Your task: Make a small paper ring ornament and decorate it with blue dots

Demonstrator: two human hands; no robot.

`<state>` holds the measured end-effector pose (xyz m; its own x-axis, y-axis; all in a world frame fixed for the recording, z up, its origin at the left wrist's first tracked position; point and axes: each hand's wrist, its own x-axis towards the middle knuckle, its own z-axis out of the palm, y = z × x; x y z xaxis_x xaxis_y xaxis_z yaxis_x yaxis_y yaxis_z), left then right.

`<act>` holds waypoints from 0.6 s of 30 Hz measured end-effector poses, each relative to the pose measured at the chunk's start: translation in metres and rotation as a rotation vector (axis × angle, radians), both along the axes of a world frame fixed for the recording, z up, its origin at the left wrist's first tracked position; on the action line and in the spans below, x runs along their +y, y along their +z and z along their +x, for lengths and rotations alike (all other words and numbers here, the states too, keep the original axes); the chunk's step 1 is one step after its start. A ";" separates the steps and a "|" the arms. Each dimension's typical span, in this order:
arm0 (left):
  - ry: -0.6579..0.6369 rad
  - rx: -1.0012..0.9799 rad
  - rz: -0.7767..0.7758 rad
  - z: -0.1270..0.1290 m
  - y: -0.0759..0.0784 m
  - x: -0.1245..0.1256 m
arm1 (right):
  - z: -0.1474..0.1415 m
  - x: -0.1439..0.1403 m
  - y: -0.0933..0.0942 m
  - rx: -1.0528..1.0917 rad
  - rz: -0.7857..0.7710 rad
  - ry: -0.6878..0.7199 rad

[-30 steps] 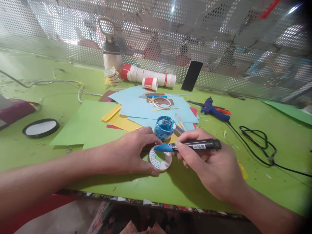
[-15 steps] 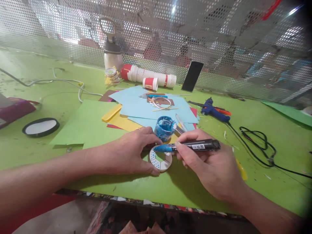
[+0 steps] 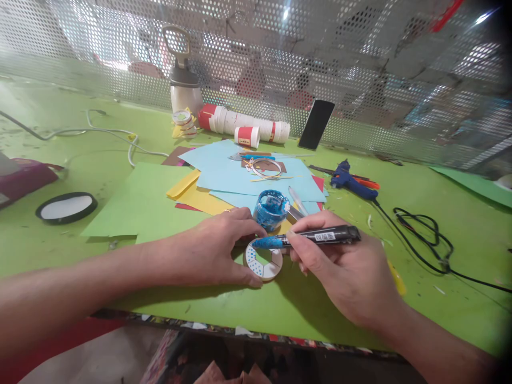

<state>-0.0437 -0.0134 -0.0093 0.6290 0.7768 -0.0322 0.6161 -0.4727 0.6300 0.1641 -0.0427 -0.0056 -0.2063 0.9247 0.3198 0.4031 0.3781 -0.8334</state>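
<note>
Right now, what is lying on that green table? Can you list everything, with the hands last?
paper ring: one, white with blue dots, at the near edge, between the hands
marker: one, black with a blue-stained tip, over the ring
paint pot: one, blue, just behind the ring
paper sheets: several, light blue, yellow, green, red, mid-table
glue gun: one, blue, right of the sheets
black cable: one, coiled far right
phone: one, black, leaning on the mesh wall
tubes: white and red, lying by the wall
tape roll: one, black-rimmed, far left
table: green
left hand: steadies the ring
right hand: holds the marker
</note>
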 end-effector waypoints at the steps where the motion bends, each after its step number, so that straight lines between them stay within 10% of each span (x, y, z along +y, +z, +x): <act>1: -0.002 -0.001 0.000 0.000 0.000 0.000 | 0.000 0.000 0.000 0.002 0.002 0.000; 18: 0.002 0.012 -0.002 0.001 0.000 0.001 | -0.002 0.001 0.000 0.032 -0.013 -0.017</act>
<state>-0.0430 -0.0125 -0.0095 0.6271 0.7778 -0.0411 0.6243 -0.4704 0.6236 0.1617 -0.0418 -0.0052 -0.1806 0.9321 0.3139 0.3822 0.3606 -0.8508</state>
